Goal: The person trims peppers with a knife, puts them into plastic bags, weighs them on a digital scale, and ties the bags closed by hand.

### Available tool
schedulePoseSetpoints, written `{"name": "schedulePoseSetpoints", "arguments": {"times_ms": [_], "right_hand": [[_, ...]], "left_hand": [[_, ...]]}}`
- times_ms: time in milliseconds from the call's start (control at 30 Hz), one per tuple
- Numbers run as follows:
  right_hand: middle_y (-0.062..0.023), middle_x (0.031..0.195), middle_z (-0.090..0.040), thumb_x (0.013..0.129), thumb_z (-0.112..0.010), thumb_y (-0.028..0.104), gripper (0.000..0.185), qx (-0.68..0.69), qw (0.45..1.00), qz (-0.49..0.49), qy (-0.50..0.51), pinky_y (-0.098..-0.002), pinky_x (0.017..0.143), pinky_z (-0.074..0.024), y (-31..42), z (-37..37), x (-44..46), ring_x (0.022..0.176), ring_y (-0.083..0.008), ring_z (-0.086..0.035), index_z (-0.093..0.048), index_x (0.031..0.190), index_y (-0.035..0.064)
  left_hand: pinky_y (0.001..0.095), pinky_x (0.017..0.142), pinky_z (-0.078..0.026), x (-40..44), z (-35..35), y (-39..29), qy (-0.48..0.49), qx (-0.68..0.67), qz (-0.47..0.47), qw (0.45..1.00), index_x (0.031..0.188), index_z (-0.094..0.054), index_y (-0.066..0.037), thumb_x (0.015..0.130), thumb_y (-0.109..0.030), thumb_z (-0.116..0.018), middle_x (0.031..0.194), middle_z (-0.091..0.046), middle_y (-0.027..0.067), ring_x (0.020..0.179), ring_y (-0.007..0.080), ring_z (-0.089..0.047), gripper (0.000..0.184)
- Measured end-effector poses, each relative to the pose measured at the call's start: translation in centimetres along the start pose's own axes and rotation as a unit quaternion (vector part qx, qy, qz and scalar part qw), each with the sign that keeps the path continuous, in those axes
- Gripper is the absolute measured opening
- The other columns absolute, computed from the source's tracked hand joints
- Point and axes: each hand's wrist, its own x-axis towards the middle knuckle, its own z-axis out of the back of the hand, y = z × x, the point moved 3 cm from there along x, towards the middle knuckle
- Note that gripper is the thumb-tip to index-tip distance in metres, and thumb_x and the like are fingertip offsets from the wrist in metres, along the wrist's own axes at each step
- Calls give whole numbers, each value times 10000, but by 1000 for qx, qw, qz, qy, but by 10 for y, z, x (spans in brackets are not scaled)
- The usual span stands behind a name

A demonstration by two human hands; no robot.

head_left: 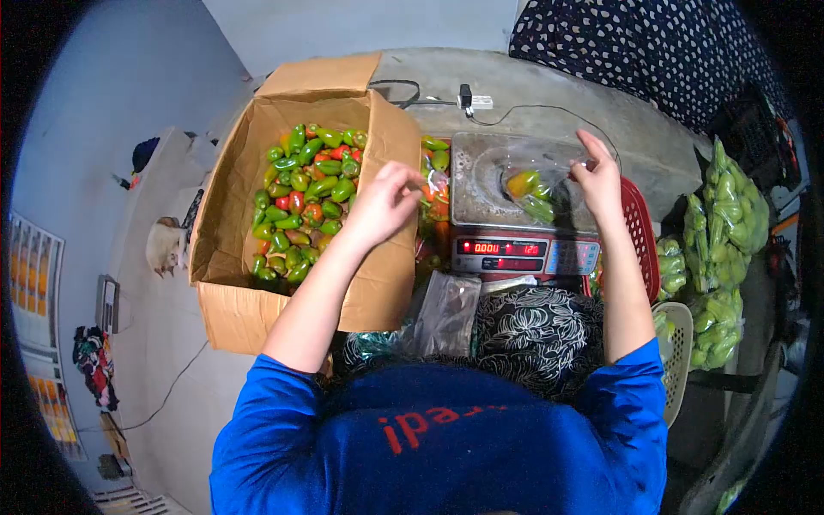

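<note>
A clear plastic bag with a few green and yellow peppers is above the metal pan of a digital scale, whose red display is lit. My right hand pinches the bag's edge at the right of the pan. Left of the scale, my left hand is over the right edge of the cardboard box, its fingers curled near a bit of clear plastic; whether they hold it cannot be made out. Inside the open cardboard box lie many green and red peppers.
Bags of green peppers stand at the right, near a red basket and a pale basket. Empty clear bags lie by my lap. A power strip with cables is behind the scale. An animal is at the left.
</note>
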Motion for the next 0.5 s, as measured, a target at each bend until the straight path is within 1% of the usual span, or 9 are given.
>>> {"name": "schedulePoseSetpoints", "arguments": {"times_ms": [67, 133, 167, 233, 267, 367, 400, 433, 500], "right_hand": [[-117, 1270, -521, 723, -612, 12, 527, -8, 1000, 12, 8, -250, 806, -455, -10, -9, -1, 955, -173, -574, -522, 1242, 13], [-161, 1316, -459, 758, -641, 87, 593, -42, 999, 33, 8, -299, 930, -400, -1, -12, -6, 1140, -251, -481, -437, 1313, 40], [-182, 1338, -428, 775, -655, 125, 634, -59, 997, 43, 8, -323, 992, -373, 4, -13, -9, 1233, -290, -435, -395, 1349, 54], [-215, 1366, -374, 797, -663, 179, 698, -124, 989, 71, -37, -351, 1024, -348, 26, -7, -17, 1264, -326, -396, -318, 1394, 70], [-229, 1367, -347, 818, -657, 231, 751, -150, 982, 98, -65, -350, 984, -380, 28, -2, -19, 1241, -324, -407, -242, 1427, 86], [-203, 1343, -370, 829, -647, 224, 724, -44, 995, 22, -89, -314, 885, -433, 35, 12, -36, 1152, -270, -460, -258, 1424, 88], [-166, 1345, -366, 843, -634, 215, 682, -18, 995, 22, -94, -272, 766, -456, 34, 16, -44, 1061, -214, -477, -285, 1414, 85], [-153, 1342, -372, 850, -626, 208, 658, -12, 994, 15, -109, -263, 746, -457, 27, 20, -53, 1045, -202, -481, -299, 1407, 84], [-128, 1336, -383, 864, -610, 194, 612, 1, 990, 2, -138, -244, 708, -458, 13, 25, -71, 1014, -178, -490, -326, 1394, 82]], "left_hand": [[319, 658, -468, -3, -8, 6, 60, -3, 11, 998, 973, -585, -47, 781, -83, -613, 887, -528, 110, 726, 216, -563, 197], [326, 653, -466, -5, -11, 4, 97, -1, 18, 995, 958, -584, -54, 779, -91, -623, 850, -517, 109, 720, 222, -566, 187], [315, 675, -465, -5, -10, 3, 105, -2, 32, 994, 969, -583, -49, 784, -78, -621, 873, -522, 101, 740, 210, -562, 191], [294, 717, -462, -5, -9, 1, 123, -5, 61, 991, 991, -581, -39, 794, -50, -617, 919, -534, 84, 781, 185, -554, 201], [293, 717, -463, -5, -9, 0, 120, -2, 60, 991, 991, -581, -38, 794, -53, -618, 918, -535, 85, 780, 184, -555, 202], [296, 718, -464, -5, -8, -1, 118, 3, 56, 991, 992, -581, -33, 793, -62, -620, 913, -541, 89, 779, 186, -558, 205], [298, 719, -464, -5, -8, -2, 120, 4, 55, 991, 991, -581, -30, 793, -67, -620, 910, -544, 91, 781, 188, -560, 206], [301, 720, -465, -5, -9, -2, 123, 6, 55, 991, 991, -581, -27, 793, -71, -620, 906, -547, 93, 782, 191, -562, 207], [321, 672, -469, -5, -9, -2, 98, 3, 33, 995, 961, -587, -29, 793, -102, -620, 853, -543, 108, 729, 210, -572, 187]]}}
